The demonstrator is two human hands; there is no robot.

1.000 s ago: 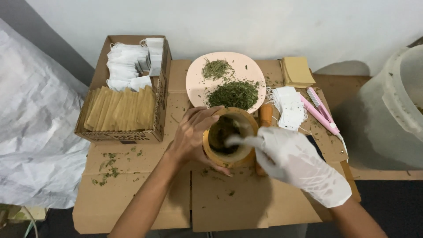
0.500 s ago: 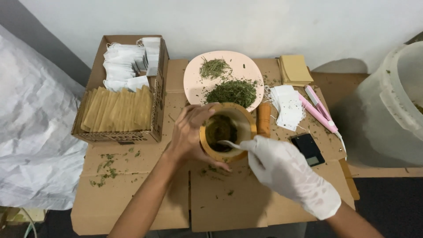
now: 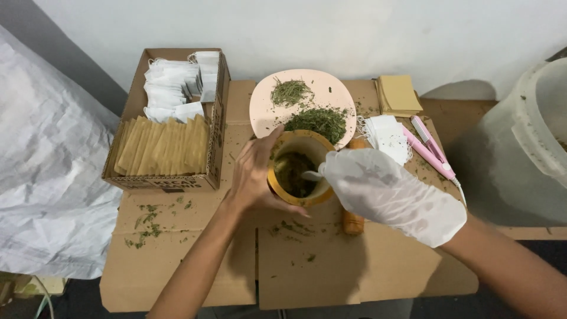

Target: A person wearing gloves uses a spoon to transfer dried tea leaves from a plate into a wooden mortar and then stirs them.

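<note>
My bare left hand (image 3: pixel 253 177) wraps around the left side of a yellow-rimmed bowl (image 3: pixel 286 140) that holds dark green crushed herbs. In a white glove, my right hand (image 3: pixel 387 192) grips a small spoon (image 3: pixel 311 175) whose tip dips into the bowl from the right. Just behind the bowl lies a pink plate (image 3: pixel 260 106) with two heaps of dried green herbs (image 3: pixel 316 122). An orange pestle-like stick (image 3: pixel 353 222) lies under my right hand, mostly hidden.
A cardboard box (image 3: pixel 216 130) at the left holds white sachets and tan paper envelopes. White tea bags (image 3: pixel 387 133), a tan pad (image 3: pixel 399 93) and a pink tool (image 3: pixel 431 149) lie right of the plate. A large white bucket (image 3: pixel 520 136) stands at the right. Herb crumbs (image 3: pixel 144 221) litter the cardboard.
My right hand has shifted slightly with the spoon inside the bowl. My left hand keeps its hold on the bowl. A dark phone seen half a second ago is now covered by my right hand.
</note>
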